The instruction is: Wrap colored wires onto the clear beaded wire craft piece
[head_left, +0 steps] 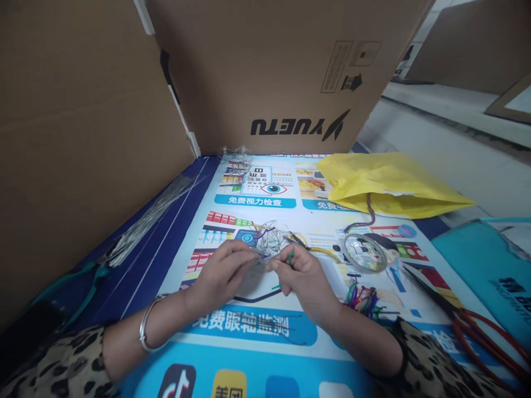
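Observation:
Both hands meet over the middle of a printed poster [265, 326]. My left hand [226, 271] has its fingers pressed together at the lower edge of a wire tangle [271, 237]; what they hold is too small to name. Thumb and forefinger of my right hand [301, 273] pinch close beside the left fingertips, and a bit of green thread [291, 260] shows between its fingers. Just beyond the hands lie yellow-handled pliers [326, 252]. Colourful thread pieces [363, 298] lie right of my right hand.
Cardboard panels [257, 66] stand behind and at the left. Thin wires [145, 221] and teal-handled pliers [89, 282] lie left. On the right are a yellow bag [381, 179], a clear round dish [365, 252], red-handled scissors [464, 320] and a teal folder [489, 271].

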`<state>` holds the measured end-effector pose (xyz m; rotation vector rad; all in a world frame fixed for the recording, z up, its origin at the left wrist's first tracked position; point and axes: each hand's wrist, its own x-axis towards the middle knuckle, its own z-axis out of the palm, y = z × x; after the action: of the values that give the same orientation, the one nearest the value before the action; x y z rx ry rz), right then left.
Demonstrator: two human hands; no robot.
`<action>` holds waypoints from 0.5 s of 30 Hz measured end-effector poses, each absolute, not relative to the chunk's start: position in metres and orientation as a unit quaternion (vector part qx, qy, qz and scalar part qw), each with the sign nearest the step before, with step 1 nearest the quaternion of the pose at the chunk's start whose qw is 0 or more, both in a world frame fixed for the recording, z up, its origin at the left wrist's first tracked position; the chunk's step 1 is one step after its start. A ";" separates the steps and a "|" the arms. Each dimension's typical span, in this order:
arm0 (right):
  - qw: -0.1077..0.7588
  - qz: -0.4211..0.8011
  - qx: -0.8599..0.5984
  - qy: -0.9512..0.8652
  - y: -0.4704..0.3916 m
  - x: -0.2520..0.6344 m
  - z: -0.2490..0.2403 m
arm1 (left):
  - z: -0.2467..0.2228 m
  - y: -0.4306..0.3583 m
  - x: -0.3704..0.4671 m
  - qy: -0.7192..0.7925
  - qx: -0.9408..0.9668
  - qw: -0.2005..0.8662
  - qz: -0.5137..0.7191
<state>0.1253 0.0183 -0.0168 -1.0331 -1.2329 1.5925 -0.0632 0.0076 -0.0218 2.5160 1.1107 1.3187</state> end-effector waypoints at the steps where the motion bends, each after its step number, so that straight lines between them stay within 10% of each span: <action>1: 0.426 0.640 -0.410 -0.491 0.019 0.125 -0.017 | -0.022 0.009 -0.063 0.390 0.809 0.063 0.436; 15: 0.439 0.653 -0.406 -0.466 0.023 0.128 -0.020 | -0.022 0.012 -0.062 0.528 0.641 0.356 0.429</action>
<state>0.1275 0.0230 -0.0198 -1.0089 -1.1570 1.6222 -0.0619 0.0119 -0.0221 1.6549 1.3649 1.1084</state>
